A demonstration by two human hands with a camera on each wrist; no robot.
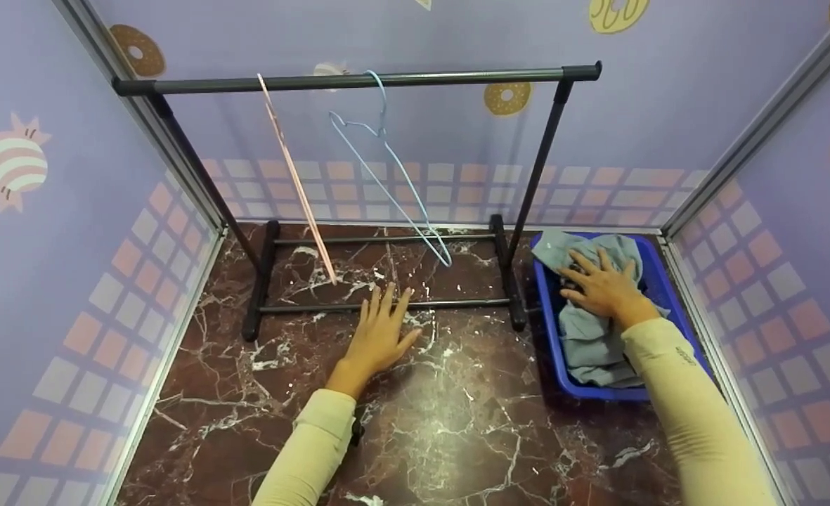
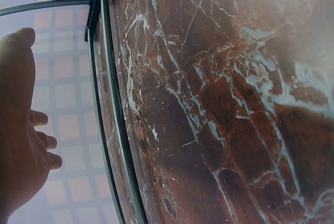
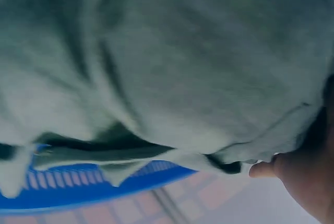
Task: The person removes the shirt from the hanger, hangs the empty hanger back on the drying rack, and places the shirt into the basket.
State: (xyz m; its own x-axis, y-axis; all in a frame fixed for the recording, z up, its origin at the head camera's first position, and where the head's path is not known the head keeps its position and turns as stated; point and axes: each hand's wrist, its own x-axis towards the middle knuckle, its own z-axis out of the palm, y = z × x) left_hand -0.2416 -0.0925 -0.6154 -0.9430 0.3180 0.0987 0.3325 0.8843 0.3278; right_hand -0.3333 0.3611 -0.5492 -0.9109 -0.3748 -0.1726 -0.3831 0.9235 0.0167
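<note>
Grey-blue cloth (image 1: 594,330) is lying crumpled in a blue plastic basket (image 1: 660,284) that is sitting on the marble floor (image 1: 457,422), at the right, just beside the right foot of a black garment rack (image 1: 358,79). Right hand (image 1: 601,284) is resting on top of the cloth with fingers spread and fairly straight, pressing rather than gripping; the right wrist view is showing the cloth (image 3: 182,62) filling the frame, the basket rim (image 3: 94,190) under it and a thumb tip at the cloth's edge. Left hand (image 1: 379,334) is lying open, palm down, fingers straight, over the floor, its fingertips (image 1: 386,295) reaching the rack's lower front bar; it is holding nothing. Two wire hangers are hanging from the top rail: a pink hanger (image 1: 295,176) and a light blue hanger (image 1: 386,161), both bare.
</note>
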